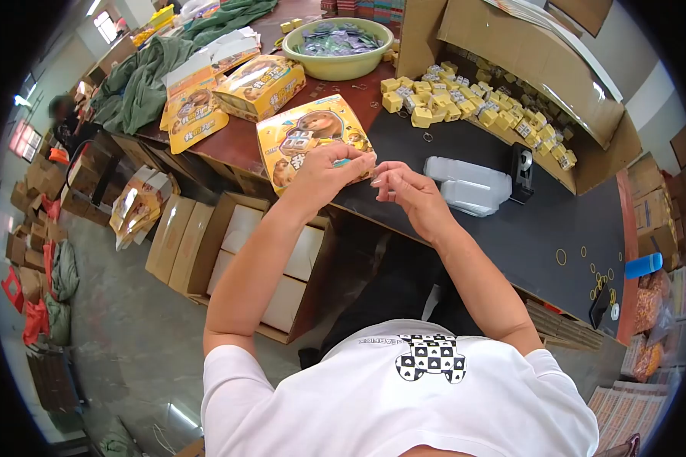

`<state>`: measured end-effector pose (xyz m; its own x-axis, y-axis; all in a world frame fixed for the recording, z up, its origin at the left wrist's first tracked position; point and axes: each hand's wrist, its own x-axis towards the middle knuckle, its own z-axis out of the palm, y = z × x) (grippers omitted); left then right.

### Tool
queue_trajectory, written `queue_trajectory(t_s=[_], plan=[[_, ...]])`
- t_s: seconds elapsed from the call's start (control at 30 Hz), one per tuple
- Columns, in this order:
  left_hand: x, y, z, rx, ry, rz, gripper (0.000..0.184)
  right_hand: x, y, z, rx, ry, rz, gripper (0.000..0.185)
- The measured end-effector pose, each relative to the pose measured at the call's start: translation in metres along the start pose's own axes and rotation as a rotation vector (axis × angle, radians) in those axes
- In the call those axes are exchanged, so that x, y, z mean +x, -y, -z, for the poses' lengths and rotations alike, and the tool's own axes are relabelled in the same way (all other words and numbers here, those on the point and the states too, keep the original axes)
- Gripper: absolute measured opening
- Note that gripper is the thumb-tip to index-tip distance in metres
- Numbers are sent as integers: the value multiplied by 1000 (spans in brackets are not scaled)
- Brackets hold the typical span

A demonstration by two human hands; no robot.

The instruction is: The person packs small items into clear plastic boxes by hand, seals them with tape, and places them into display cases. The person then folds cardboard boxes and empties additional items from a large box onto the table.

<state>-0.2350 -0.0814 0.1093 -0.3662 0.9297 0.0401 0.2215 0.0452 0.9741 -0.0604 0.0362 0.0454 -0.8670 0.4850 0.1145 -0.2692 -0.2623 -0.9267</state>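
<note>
A yellow printed cardboard box [282, 145] with a cartoon animal on its lid stands at the table's front edge. My left hand [326, 174] is over its near right corner, fingers pressed together and pointing right; whether it touches the box I cannot tell. Just to the right, my right hand [413, 196] is held with curled fingers, its tips close to those of my left. Anything small between the fingers of either hand is too fine to make out. Right of my right hand lie clear plastic trays [469, 185], beside a black tape dispenser [521, 174].
A large carton [625, 145] lies on its side, spilling small yellow block keychains [442, 103]. Behind are a basin [339, 67] of packets and more yellow boxes [261, 85]. Rubber bands [601, 282] lie at right. An open carton [312, 266] of white boxes stands below.
</note>
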Motion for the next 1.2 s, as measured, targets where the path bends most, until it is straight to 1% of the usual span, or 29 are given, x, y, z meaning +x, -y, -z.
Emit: queue_trajectory(t_s=[0.1,0.13,0.27,0.3,0.43,0.47,0.6,0.63,0.77,0.8,0.93,0.97,1.1,1.13,1.2], plan=[[1,-6,-7,75,38,102,22,-6,1,3,-221,-13,75,26],[1,-5,-10,80,43,103,22,-8,1,4,-217,-18,78,26],[0,6,-22,420,-135,-322,14,-12,-6,8,-107,-59,-9,26],[-3,7,-26,422,-130,-320,14,-12,-6,10,-103,-63,-9,26],[-28,18,-45,794,-241,-923,9,-15,-10,17,588,64,-509,27],[-31,20,-46,793,-236,-916,9,-16,-13,18,594,61,-514,27],[-46,31,-35,462,-280,-638,7,-20,-30,15,321,-190,-472,27],[-49,35,-31,464,-287,-628,7,-19,-31,12,322,-183,-483,27],[-51,54,-15,374,-285,-460,9,-21,-35,-2,101,-2,-178,26],[-52,58,-14,377,-286,-457,9,-22,-38,-5,103,0,-180,26],[-55,69,-13,360,-321,-395,8,-22,-49,-18,-127,17,-111,21],[-56,72,-13,360,-324,-394,8,-20,-54,-19,-128,20,-111,21],[-61,84,-16,460,-355,-387,8,-12,-86,-14,-321,-88,-30,14],[-58,85,-17,459,-352,-388,8,-9,-86,-16,-321,-90,-30,14],[-49,89,-20,685,-499,-519,8,0,-85,-18,-340,-121,-126,10]])
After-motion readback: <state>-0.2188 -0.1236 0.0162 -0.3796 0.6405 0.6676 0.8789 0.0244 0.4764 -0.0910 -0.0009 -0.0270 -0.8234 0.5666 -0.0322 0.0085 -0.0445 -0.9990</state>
